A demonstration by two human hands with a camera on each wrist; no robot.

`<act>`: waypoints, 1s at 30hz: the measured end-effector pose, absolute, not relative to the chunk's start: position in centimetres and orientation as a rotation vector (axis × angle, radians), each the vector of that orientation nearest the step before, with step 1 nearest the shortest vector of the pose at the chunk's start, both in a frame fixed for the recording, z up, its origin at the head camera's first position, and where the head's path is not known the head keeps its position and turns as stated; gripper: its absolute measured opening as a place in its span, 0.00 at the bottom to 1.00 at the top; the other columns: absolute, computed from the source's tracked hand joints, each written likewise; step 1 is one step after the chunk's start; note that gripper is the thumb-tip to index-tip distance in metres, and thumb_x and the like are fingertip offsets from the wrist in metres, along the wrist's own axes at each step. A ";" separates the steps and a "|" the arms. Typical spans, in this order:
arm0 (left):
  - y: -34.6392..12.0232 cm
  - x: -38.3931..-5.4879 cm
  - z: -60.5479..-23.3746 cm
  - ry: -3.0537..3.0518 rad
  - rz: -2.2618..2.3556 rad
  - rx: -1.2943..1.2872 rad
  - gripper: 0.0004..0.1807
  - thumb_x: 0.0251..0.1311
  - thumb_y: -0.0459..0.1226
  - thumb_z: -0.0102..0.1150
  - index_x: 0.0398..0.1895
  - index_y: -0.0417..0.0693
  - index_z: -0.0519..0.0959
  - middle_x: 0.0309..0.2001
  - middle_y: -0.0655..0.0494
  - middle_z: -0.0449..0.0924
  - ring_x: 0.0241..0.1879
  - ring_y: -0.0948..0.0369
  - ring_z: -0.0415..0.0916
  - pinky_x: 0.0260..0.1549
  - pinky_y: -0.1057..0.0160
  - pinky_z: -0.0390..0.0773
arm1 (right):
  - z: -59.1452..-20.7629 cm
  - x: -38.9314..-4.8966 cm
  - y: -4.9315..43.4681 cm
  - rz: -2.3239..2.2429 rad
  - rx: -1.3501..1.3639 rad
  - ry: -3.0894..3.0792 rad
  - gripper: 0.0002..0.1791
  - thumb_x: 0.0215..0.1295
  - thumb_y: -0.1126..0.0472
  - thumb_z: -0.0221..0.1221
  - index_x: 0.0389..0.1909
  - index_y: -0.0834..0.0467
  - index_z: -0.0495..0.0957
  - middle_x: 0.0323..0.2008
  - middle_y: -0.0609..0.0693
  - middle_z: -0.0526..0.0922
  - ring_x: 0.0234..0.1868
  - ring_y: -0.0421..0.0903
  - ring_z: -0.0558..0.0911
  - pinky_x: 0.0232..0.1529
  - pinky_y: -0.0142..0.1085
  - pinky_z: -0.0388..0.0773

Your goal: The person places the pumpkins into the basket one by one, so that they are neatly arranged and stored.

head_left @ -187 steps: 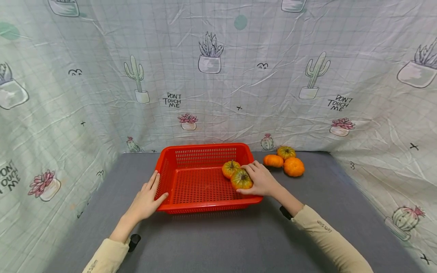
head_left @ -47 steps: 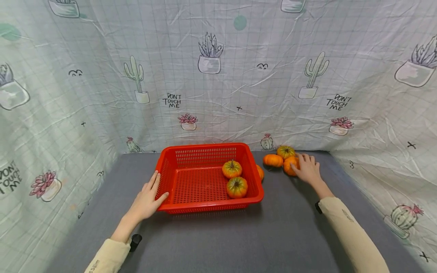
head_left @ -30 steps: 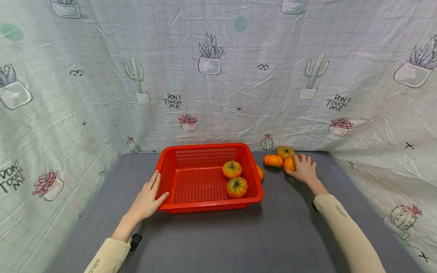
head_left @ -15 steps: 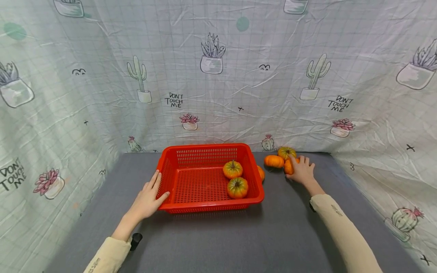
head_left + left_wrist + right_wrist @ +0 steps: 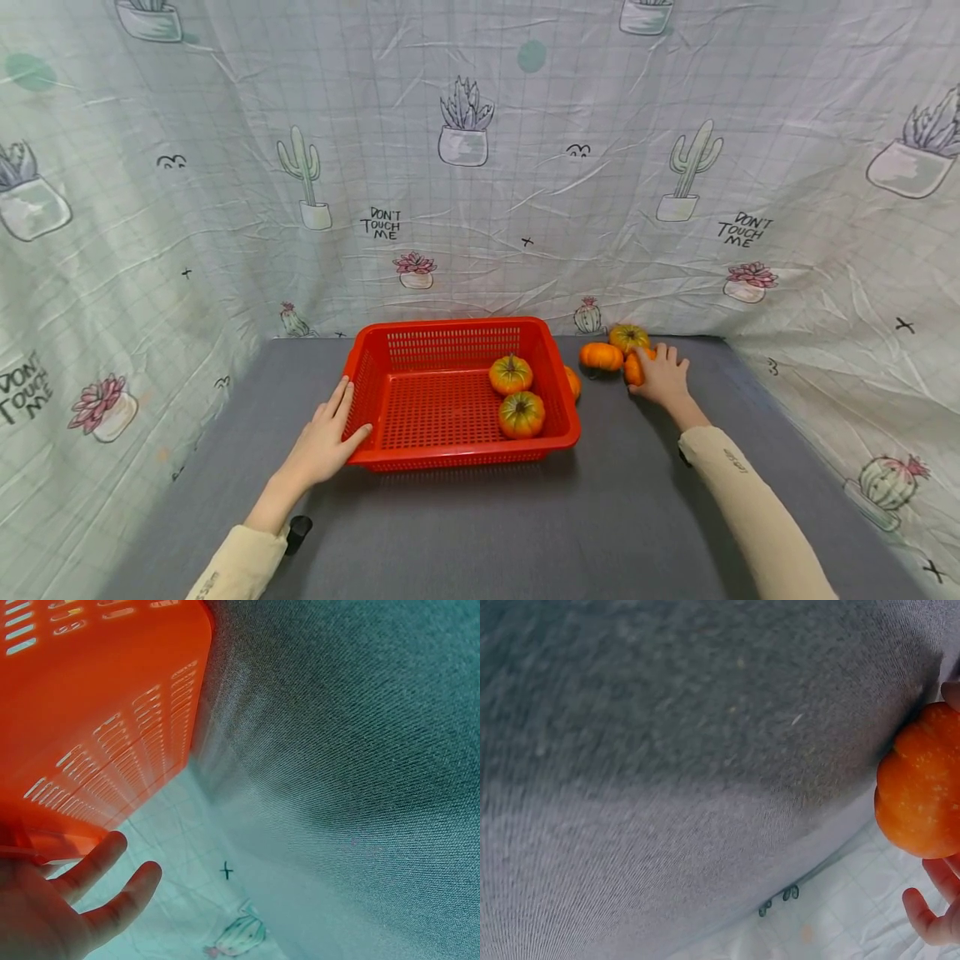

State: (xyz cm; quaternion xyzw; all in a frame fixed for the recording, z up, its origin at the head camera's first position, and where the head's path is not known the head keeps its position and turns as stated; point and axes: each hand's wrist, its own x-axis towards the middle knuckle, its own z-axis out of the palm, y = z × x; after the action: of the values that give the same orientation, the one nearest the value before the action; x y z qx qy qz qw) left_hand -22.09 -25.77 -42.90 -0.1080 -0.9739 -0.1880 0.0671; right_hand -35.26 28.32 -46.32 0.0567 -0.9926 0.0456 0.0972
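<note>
My left hand (image 5: 318, 433) rests on the left rim of a red plastic basket (image 5: 450, 452), fingers straight, thumb spread along the front corner. The left wrist view shows two of its fingertips (image 5: 142, 879) past the basket's slotted wall. Two small green-and-orange pumpkins, one at the back (image 5: 511, 376) and one in front (image 5: 521, 415), sit at the basket's right end. Farther right, my right hand (image 5: 664, 377) grips an orange pumpkin (image 5: 634, 367) on the table. In the right wrist view that pumpkin (image 5: 922, 784) lies between the thumb and fingers.
Just left of the gripped pumpkin are a flattened orange pumpkin (image 5: 601, 357) and a greenish one (image 5: 629, 337) behind. Another orange pumpkin (image 5: 573, 382) shows partly past the basket's right wall. A patterned cloth (image 5: 465, 217) hangs along the grey table's (image 5: 480, 533) back and sides.
Earlier the right hand was on the front pumpkin in the basket. It let go, moved right to the orange pumpkin and closed round it. The left hand has stayed put.
</note>
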 end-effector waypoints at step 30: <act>-25.7 -22.0 -42.7 -2.941 -0.580 -0.332 0.42 0.60 0.54 0.44 0.68 0.36 0.46 0.70 0.42 0.41 0.59 0.40 0.56 0.48 0.37 0.63 | -45.3 -31.2 31.8 0.126 0.060 -2.911 0.43 0.40 0.42 0.64 0.51 0.64 0.57 0.43 0.68 0.67 0.44 0.68 0.61 0.40 0.64 0.54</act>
State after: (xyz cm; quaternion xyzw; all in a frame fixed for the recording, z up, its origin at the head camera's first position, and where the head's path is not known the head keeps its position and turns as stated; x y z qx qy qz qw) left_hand -22.01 -25.74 -42.70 -0.1099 -0.9732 -0.1919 0.0626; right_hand -31.25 31.85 -45.34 0.0204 -0.9924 0.0429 0.1132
